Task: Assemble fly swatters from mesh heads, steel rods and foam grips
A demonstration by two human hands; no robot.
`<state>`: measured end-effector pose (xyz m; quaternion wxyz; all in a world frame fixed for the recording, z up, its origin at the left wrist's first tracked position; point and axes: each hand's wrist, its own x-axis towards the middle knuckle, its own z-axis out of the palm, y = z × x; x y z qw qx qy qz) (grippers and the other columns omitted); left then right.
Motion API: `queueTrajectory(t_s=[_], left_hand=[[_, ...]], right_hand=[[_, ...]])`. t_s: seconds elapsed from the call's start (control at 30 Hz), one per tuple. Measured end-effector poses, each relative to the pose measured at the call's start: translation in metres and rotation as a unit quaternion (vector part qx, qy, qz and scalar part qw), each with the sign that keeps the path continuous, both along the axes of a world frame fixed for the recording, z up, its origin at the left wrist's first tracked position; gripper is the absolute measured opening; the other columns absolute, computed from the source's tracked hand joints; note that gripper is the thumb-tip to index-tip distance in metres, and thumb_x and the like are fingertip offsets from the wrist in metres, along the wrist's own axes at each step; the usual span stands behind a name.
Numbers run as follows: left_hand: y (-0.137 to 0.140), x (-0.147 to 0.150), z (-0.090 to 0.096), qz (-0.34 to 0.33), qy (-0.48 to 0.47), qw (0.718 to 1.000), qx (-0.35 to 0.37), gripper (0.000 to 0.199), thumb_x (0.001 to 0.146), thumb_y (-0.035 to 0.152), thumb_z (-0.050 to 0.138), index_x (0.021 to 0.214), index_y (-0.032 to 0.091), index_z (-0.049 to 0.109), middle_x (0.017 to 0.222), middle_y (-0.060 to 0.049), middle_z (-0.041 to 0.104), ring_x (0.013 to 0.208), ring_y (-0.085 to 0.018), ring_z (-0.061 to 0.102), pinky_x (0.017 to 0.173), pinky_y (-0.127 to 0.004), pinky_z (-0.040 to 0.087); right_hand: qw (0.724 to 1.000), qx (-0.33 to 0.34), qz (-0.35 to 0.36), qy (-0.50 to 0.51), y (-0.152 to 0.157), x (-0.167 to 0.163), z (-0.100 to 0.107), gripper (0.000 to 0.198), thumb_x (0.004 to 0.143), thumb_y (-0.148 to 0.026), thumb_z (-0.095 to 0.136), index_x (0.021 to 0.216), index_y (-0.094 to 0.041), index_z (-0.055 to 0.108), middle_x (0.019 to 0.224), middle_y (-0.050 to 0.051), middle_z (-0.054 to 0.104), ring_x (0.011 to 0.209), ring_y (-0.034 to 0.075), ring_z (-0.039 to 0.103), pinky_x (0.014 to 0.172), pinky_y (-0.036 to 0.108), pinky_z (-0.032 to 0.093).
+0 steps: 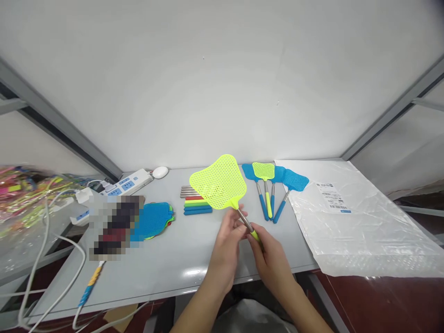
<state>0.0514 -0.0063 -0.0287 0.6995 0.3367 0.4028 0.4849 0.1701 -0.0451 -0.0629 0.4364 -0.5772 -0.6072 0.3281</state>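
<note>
Wall (222,83), pale and nearly plain, rises behind a light grey table (187,236). White plastic packaging (322,231) with a printed label covers the table's right end and hangs over its front edge. At far left lie colourful items (34,194) in clear plastic.

A yellow-green swatter (225,182) is held up over the middle of the table, head tilted toward the upper left, handle toward the person. The left hand (227,238) closes its thumb and fingers on the metal shaft just below the head; the right hand (274,254) is wrapped around the yellow-green grip.

Four swatters (263,171) lie fanned out to the right of the held one, three blue and one yellow-green, heads toward the wall, the rightmost touching the packaging. On the left, a power strip (130,182) slants across the table, with white cable (84,259) looping nearby. A pixelated object (118,229) partly hides a stack of swatter heads (157,219), blue on top. Between stack and hands lie coloured grips (197,209), blue nearest the person, and metal rods (187,192), both partly behind the raised head. Near the wall sits a white oval object (160,172).
</note>
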Motion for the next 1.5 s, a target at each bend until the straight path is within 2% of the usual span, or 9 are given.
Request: queueTrajectory(t_s=[0.17, 0.27, 0.43, 0.63, 0.77, 0.9, 1.2, 1.37, 1.5], left_hand=[[0.023, -0.020, 0.005, 0.137, -0.047, 0.988, 0.059, 0.040, 0.091, 0.050, 0.053, 0.116, 0.021, 0.063, 0.119, -0.009, 0.065, 0.105, -0.020, 0.061, 0.091, -0.034, 0.046], [0.026, -0.021, 0.005, 0.165, -0.012, 0.983, 0.077, 0.040, 0.089, 0.050, 0.058, 0.105, 0.015, 0.069, 0.113, -0.011, 0.069, 0.108, -0.024, 0.062, 0.098, -0.036, 0.044], [0.022, -0.013, -0.001, 0.177, 0.044, 0.980, 0.080, 0.043, 0.089, 0.049, 0.058, 0.107, 0.011, 0.071, 0.108, -0.012, 0.072, 0.108, -0.026, 0.064, 0.103, -0.040, 0.041], [0.022, -0.014, -0.003, 0.199, 0.060, 0.976, 0.066, 0.042, 0.087, 0.049, 0.060, 0.102, 0.012, 0.072, 0.103, -0.013, 0.073, 0.102, -0.026, 0.066, 0.093, -0.038, 0.047], [0.016, -0.017, -0.008, 0.141, 0.048, 0.987, 0.062, 0.038, 0.088, 0.048, 0.059, 0.094, 0.013, 0.073, 0.098, -0.013, 0.074, 0.095, -0.024, 0.067, 0.086, -0.036, 0.049], [0.007, -0.018, -0.015, 0.081, 0.024, 0.994, 0.072, 0.029, 0.089, 0.042, 0.060, 0.091, 0.016, 0.072, 0.094, -0.009, 0.073, 0.091, -0.020, 0.065, 0.087, -0.033, 0.048], [-0.004, -0.034, -0.019, 0.113, 0.058, 0.987, 0.093, 0.026, 0.090, 0.039, 0.059, 0.096, 0.018, 0.074, 0.103, -0.007, 0.070, 0.098, -0.019, 0.060, 0.093, -0.032, 0.044], [-0.011, -0.031, -0.016, 0.164, 0.073, 0.980, 0.092, 0.029, 0.089, 0.042, 0.060, 0.095, 0.018, 0.074, 0.104, -0.008, 0.071, 0.098, -0.020, 0.061, 0.090, -0.031, 0.046], [-0.013, -0.029, -0.017, 0.186, 0.084, 0.975, 0.086, 0.029, 0.086, 0.042, 0.063, 0.095, 0.017, 0.075, 0.103, -0.008, 0.072, 0.094, -0.019, 0.061, 0.088, -0.030, 0.046]], right_hand=[[0.995, 0.008, 0.034, -0.089, 0.000, 0.008, 0.003, 0.033, 0.099, -0.030, 0.040, 0.128, -0.023, 0.054, 0.108, 0.008, 0.069, 0.098, 0.022, 0.066, 0.080, 0.031, 0.052], [0.994, 0.016, 0.059, -0.087, -0.002, 0.003, 0.005, 0.037, 0.099, -0.028, 0.039, 0.134, -0.024, 0.051, 0.117, 0.007, 0.068, 0.108, 0.022, 0.064, 0.084, 0.031, 0.052], [0.995, 0.011, 0.042, -0.095, -0.005, 0.001, 0.012, 0.035, 0.099, -0.028, 0.039, 0.129, -0.026, 0.055, 0.110, 0.007, 0.070, 0.107, 0.024, 0.065, 0.083, 0.033, 0.053], [0.994, -0.004, 0.035, -0.101, -0.005, 0.004, 0.025, 0.033, 0.097, -0.030, 0.041, 0.125, -0.027, 0.060, 0.106, 0.007, 0.071, 0.100, 0.027, 0.068, 0.082, 0.037, 0.053], [0.996, -0.047, 0.060, -0.047, 0.000, 0.001, 0.034, 0.034, 0.097, -0.035, 0.043, 0.124, -0.027, 0.063, 0.109, 0.007, 0.072, 0.099, 0.028, 0.067, 0.083, 0.038, 0.052], [0.995, -0.049, 0.082, -0.001, 0.006, -0.005, 0.039, 0.036, 0.097, -0.037, 0.045, 0.127, -0.029, 0.063, 0.116, 0.006, 0.070, 0.107, 0.028, 0.064, 0.087, 0.038, 0.051], [0.989, 0.009, 0.080, -0.121, 0.000, -0.009, 0.029, 0.034, 0.099, -0.032, 0.041, 0.125, -0.028, 0.062, 0.083, 0.004, 0.069, 0.076, 0.021, 0.065, 0.065, 0.028, 0.048], [0.954, 0.102, 0.010, -0.282, -0.005, -0.014, 0.019, 0.035, 0.099, -0.025, 0.037, 0.124, -0.024, 0.062, 0.071, 0.003, 0.061, 0.063, 0.017, 0.058, 0.053, 0.025, 0.037], [0.979, 0.059, 0.048, -0.191, -0.003, -0.012, 0.018, 0.033, 0.099, -0.029, 0.039, 0.121, -0.026, 0.063, 0.075, 0.003, 0.064, 0.067, 0.017, 0.060, 0.059, 0.025, 0.043]])
